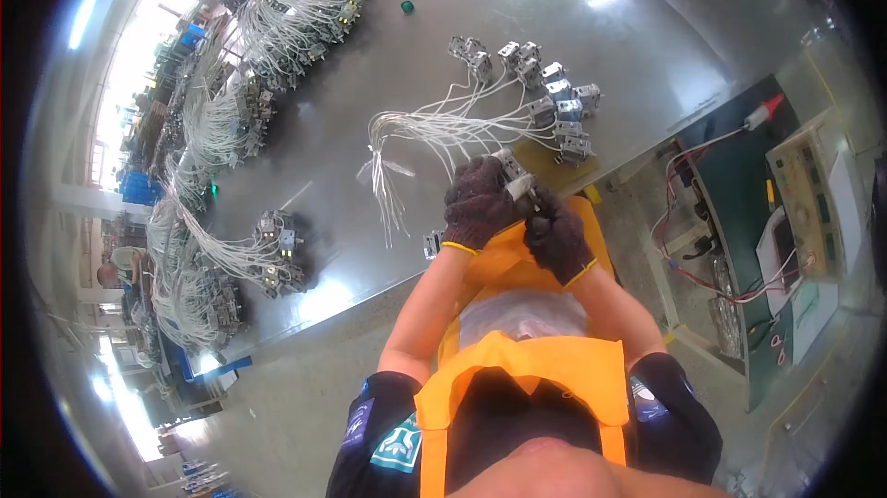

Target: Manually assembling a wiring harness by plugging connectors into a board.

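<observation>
Both my hands wear dark knitted gloves with yellow cuffs and meet at the near edge of the metal table. In the fingers of my left hand is a small silvery metal component with a white part facing me. My right hand is closed in a pinch just right of that white part; whatever lies between its fingertips is too small to make out. Beyond them a bundle of white wires fans out to several similar metal components. Another such component sits at the table edge, left of my wrist.
Heaps of wired components line the table's left side, with one bundle nearer me. A small green object lies on the metal tabletop. To the right, a dark green bench carries a control box, scissors and a red-tipped lead.
</observation>
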`<state>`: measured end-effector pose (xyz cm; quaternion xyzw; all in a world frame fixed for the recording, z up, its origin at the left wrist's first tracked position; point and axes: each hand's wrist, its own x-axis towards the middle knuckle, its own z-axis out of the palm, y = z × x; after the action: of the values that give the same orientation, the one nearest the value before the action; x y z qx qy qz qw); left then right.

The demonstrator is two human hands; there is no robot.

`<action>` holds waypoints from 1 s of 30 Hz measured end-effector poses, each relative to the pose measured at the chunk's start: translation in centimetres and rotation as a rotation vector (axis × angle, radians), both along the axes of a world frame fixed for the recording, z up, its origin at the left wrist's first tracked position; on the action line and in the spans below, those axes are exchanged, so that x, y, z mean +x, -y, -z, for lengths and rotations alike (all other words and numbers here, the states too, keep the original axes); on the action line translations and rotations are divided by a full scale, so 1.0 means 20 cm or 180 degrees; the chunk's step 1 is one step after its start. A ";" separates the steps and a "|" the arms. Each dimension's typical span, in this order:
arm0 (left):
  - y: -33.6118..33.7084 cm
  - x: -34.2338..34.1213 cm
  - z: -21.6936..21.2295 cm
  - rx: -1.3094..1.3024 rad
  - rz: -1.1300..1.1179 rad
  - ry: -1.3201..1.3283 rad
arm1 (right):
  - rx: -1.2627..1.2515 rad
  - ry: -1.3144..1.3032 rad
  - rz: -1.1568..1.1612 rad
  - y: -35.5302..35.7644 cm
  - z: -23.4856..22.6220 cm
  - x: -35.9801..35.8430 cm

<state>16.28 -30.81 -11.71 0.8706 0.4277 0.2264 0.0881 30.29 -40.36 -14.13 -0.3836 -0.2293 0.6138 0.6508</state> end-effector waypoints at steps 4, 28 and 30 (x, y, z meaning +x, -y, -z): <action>0.04 -0.02 -0.17 0.0095 0.0096 0.0257 | -0.0761 -0.2212 -0.0356 0.03 0.08 -0.01; -0.01 0.04 -0.14 -0.0831 0.0064 0.0533 | -0.0414 0.0446 0.0323 -0.06 -0.05 0.23; 0.00 0.04 -0.13 -0.0807 -0.0010 0.0320 | -0.0456 0.0661 0.0355 0.00 -0.09 0.19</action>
<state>17.13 -30.73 -9.18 0.8394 0.4494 0.2141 0.2183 34.02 -40.40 -12.42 -0.5028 -0.2293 0.5485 0.6276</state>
